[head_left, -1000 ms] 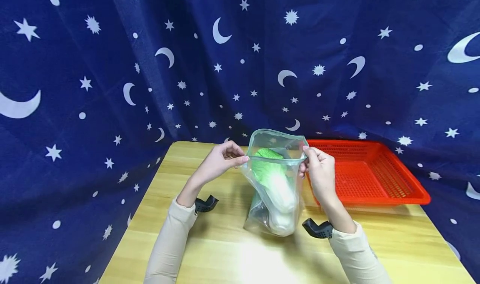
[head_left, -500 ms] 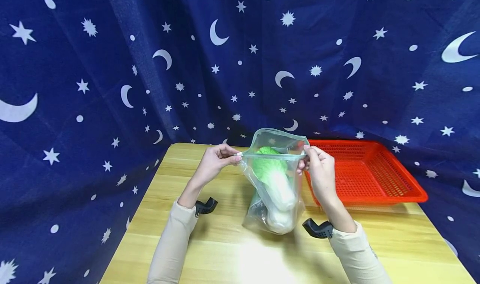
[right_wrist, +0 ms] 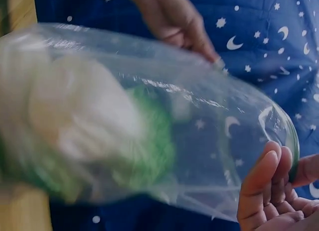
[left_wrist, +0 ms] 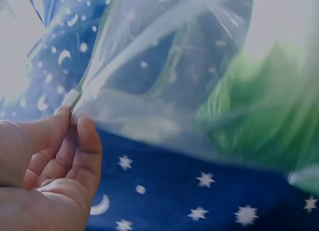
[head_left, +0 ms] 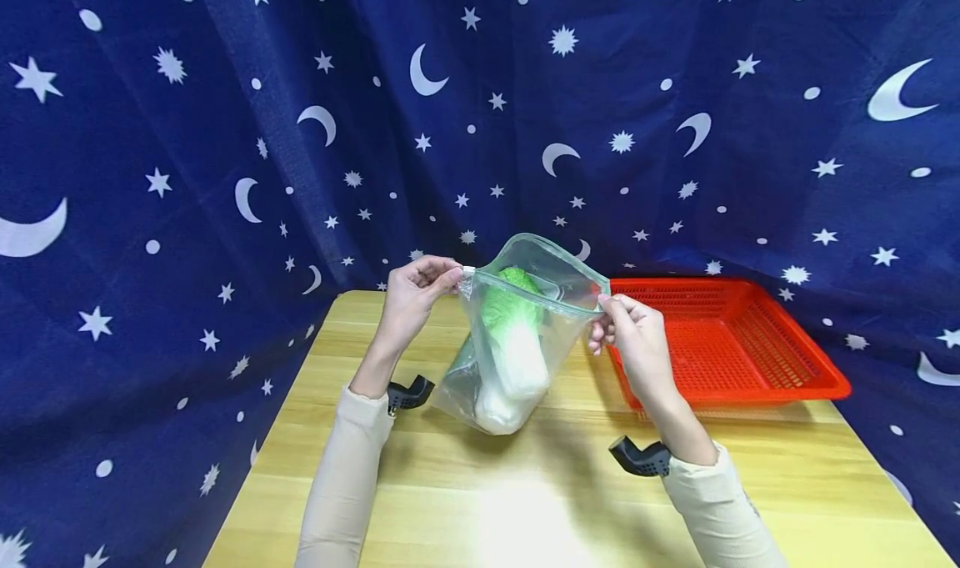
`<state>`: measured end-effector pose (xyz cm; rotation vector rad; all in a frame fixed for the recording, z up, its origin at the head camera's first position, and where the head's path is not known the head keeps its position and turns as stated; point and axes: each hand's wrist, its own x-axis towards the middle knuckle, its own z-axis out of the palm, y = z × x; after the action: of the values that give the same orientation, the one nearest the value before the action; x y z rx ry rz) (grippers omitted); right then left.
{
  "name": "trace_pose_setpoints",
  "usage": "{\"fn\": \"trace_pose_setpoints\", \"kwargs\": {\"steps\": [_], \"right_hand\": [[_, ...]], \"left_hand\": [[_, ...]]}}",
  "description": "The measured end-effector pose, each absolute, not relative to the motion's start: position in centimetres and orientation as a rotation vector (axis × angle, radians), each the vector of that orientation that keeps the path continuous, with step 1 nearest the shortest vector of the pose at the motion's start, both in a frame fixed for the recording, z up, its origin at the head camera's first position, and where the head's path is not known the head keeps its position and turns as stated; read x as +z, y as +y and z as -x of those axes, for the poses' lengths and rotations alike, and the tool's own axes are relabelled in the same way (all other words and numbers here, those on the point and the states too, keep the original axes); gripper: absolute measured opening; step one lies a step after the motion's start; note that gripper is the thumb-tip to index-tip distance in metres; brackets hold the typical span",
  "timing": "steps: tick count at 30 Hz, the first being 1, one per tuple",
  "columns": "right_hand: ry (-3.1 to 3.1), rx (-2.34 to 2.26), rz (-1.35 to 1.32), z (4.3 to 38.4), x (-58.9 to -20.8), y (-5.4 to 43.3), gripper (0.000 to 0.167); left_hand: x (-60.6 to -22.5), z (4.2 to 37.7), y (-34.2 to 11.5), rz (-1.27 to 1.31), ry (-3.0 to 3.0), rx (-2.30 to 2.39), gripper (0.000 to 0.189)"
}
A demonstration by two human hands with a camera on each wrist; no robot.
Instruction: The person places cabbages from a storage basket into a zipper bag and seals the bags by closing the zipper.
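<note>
A clear zip bag [head_left: 542, 334] with a green-edged mouth hangs between my hands, its mouth spread and its bottom swung toward the left. Napa cabbage [head_left: 517, 343] lies inside, pale green leaves up toward the mouth, with white stem ends in the lower part. My left hand [head_left: 414, 294] pinches the bag's left corner at a small white slider [left_wrist: 72, 97] between thumb and forefinger. At the opposite corner, my right hand [head_left: 636, 339] pinches the green edge with thumb and fingers. In the right wrist view, the cabbage is blurred behind the plastic.
A red perforated plastic basket [head_left: 720, 343] stands on the right of the wooden table [head_left: 450, 501], close beside my right hand. A blue curtain [head_left: 480, 76] with moons and stars hangs behind the table. Each wrist wears a black camera mount [head_left: 640, 458].
My left hand has moved left and up with the slider corner. The bag has risen and its loaded bottom has swung left. My right hand has stayed nearly in place.
</note>
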<state>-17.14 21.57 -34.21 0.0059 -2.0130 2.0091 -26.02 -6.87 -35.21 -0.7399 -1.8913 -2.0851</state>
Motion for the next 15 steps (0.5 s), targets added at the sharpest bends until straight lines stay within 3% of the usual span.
{"fn": "trace_pose_setpoints", "kwargs": {"steps": [8,12,15], "right_hand": [[-2.146,1.603,0.014,17.7,-35.1,22.4,0.023],[-2.145,1.270,-0.256,17.5,-34.4,21.6,0.010],[-2.197,1.127,-0.533,17.7,-33.8,20.4,0.022]], "left_hand": [[-33.0,23.1,-6.3,0.800,-1.881,-1.835,0.013],[-32.9,22.2,-5.1,0.910,-1.938,-1.733,0.009],[-33.2,21.7,-3.9,0.967,-2.015,-1.695,0.009]]}}
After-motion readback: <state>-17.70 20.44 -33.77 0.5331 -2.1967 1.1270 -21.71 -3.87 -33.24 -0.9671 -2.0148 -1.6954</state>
